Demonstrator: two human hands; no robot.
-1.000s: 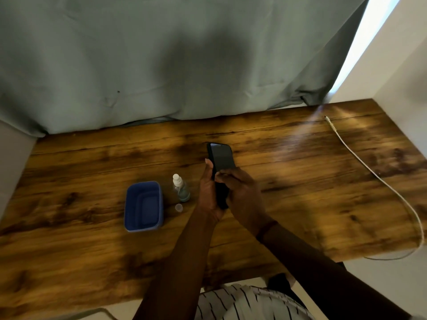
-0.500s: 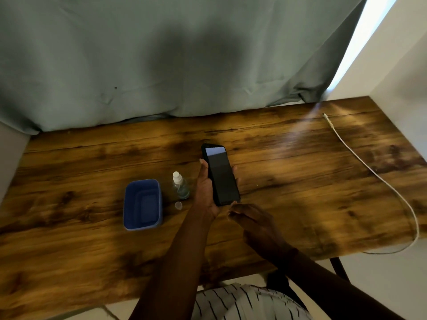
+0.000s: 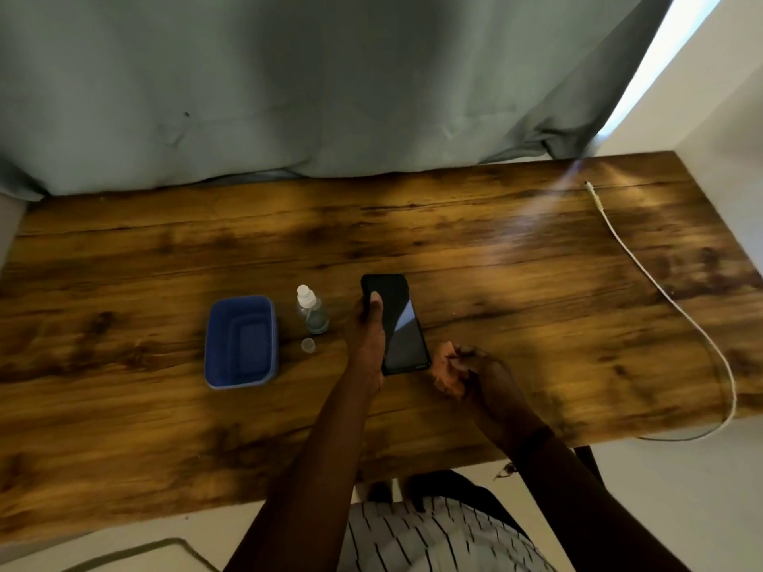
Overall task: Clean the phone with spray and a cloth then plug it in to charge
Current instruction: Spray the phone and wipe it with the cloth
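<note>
Your left hand (image 3: 367, 344) grips the phone (image 3: 398, 324), spray bottle (image 3: 311, 309) just left of it; your slack, empty right hand (image 3: 454, 369) sits farther.

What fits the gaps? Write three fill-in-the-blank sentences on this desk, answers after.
1. The left hand grips the ____.
2. The container beside the spray bottle is ____ in colour.
3. The white cable lies on the ____ side of the table.
Answers: phone; blue; right.
</note>
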